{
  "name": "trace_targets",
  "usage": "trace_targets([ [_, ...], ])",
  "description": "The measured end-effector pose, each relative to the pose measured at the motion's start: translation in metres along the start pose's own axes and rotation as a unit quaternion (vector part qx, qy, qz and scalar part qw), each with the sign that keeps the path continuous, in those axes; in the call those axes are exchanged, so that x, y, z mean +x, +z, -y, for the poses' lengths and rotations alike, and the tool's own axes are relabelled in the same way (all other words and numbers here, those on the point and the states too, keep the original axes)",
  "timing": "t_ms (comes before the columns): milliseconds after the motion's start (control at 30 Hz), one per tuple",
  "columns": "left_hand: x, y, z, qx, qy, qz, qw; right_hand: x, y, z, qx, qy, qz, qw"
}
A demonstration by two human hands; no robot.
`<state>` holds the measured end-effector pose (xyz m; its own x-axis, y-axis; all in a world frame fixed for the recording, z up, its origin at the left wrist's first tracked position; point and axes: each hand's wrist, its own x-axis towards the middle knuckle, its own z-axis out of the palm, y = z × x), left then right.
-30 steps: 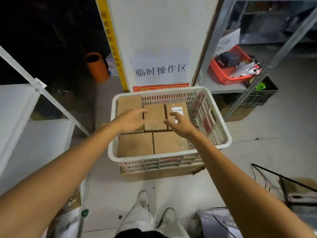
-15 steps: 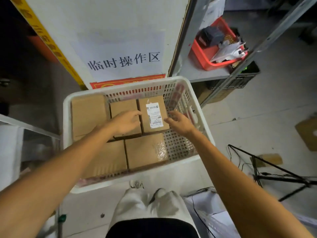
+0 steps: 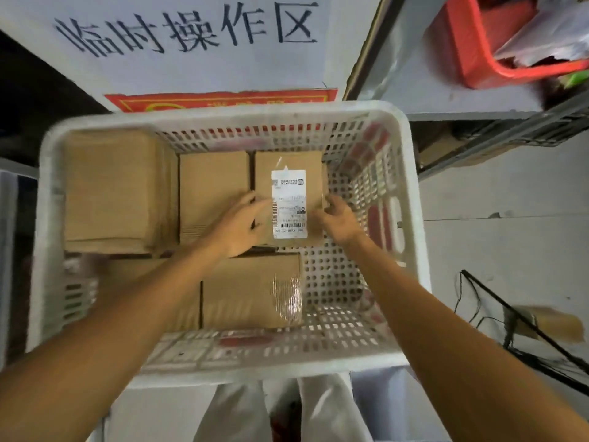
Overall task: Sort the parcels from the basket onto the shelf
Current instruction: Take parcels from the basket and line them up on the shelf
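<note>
A white plastic basket (image 3: 223, 118) holds several brown cardboard parcels. The parcel with a white shipping label (image 3: 288, 167) lies at the back right of the stack. My left hand (image 3: 239, 226) grips its left edge, and my right hand (image 3: 339, 221) curls round its right edge. To the left lie a plain parcel (image 3: 213, 193) and a larger box (image 3: 111, 189). A taped parcel (image 3: 248, 291) sits in front, and my left forearm partly hides another beside it.
A white board with black characters (image 3: 191, 59) stands behind the basket. A grey metal shelf (image 3: 446, 90) at the upper right carries a red tray (image 3: 471, 43) of odds and ends. A black wire frame (image 3: 526, 330) lies on the floor at the right.
The view has dropped closer over the basket. Both hands have moved in from either side and now hold the labelled parcel by its edges.
</note>
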<state>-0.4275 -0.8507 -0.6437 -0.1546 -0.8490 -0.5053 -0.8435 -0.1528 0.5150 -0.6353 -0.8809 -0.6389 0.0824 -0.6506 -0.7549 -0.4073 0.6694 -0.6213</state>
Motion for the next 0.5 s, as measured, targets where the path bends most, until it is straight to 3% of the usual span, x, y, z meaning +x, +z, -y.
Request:
trace_targets([
  [133,0.008,0.029,-0.010,0.035,-0.023,-0.037,0.998,0.019,0.009,-0.012,0.034,0.013,-0.007,0.999],
  [267,0.010,0.044,-0.035,0.001,-0.059,-0.058,0.997,0.022,0.009,-0.020,0.078,0.024,-0.027,0.996],
  [500,0.020,0.067,-0.073,-0.024,-0.053,-0.081,0.995,0.025,-0.014,-0.039,0.043,0.020,-0.103,0.994],
])
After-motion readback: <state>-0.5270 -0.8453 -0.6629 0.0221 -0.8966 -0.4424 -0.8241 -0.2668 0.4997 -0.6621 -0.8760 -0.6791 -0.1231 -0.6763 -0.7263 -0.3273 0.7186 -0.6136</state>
